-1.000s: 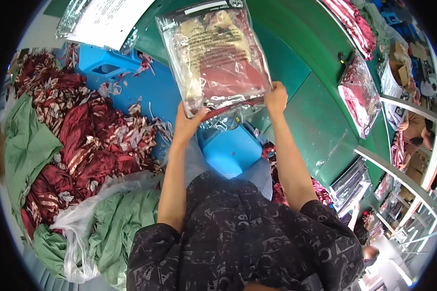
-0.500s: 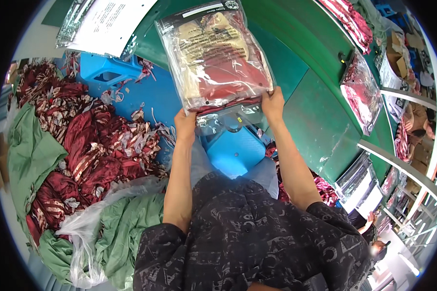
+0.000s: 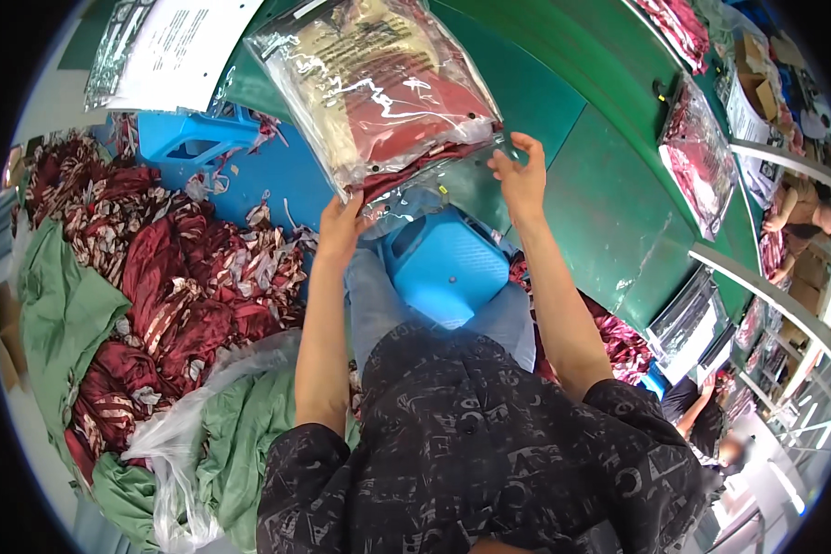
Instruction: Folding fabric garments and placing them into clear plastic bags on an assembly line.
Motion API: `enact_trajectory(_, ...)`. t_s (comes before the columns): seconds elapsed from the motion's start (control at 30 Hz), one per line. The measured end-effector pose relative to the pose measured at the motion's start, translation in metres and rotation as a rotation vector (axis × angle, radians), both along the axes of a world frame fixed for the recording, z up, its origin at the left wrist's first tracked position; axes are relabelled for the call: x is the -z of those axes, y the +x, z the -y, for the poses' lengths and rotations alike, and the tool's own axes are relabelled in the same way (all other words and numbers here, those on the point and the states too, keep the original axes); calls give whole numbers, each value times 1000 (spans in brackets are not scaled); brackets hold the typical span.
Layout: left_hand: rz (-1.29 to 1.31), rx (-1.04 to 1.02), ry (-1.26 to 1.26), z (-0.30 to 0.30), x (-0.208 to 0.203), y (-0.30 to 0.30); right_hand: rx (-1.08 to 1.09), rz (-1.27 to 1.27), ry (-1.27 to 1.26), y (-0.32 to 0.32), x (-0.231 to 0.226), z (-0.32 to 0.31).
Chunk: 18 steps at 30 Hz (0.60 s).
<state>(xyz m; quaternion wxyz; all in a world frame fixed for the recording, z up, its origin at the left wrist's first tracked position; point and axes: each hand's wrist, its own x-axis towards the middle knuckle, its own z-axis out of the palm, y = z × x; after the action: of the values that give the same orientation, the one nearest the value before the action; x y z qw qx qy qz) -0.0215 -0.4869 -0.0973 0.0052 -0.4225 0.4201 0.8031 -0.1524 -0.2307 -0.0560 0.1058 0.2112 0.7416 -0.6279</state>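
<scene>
A clear plastic bag (image 3: pixel 402 97) with folded red and cream satiny cloth inside lies tilted at the edge of the green table, its flap end toward me. My left hand (image 3: pixel 340 229) pinches the near left corner of this bag. Beside the near right corner, my right hand (image 3: pixel 524 183) is open, fingers spread and curled a little, apart from the cloth-filled part. The clear flap (image 3: pixel 434 189) hangs between my two hands, over a blue stool (image 3: pixel 448 263) in front of me.
A big heap of crumpled red and cream cloth (image 3: pixel 171 277) lies at left, beside green cloth (image 3: pixel 60 286). Another blue stool (image 3: pixel 194 134) stands behind it. White printed sheets (image 3: pixel 180 46) are at the upper left. Another packed bag (image 3: pixel 697 162) rests on the green table (image 3: pixel 609 222) at right.
My right hand has let go of the bag's near right corner and its fingers have opened. The bag has shifted up and left, still held by my left hand.
</scene>
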Motion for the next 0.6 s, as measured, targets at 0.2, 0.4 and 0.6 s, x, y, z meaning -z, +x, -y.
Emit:
enact_trajectory(0.2,72,966,-1168,47,-64,-33,-441,-388,327,10,8,-18)
enact_trajectory(0.4,-780,1226,-1715,-20,-81,-148,-655,-775,1053,5,-3,-2)
enact_trajectory(0.6,-889,1369,-1920,-16,-29,-150,-795,-991,1022,-22,-19,3)
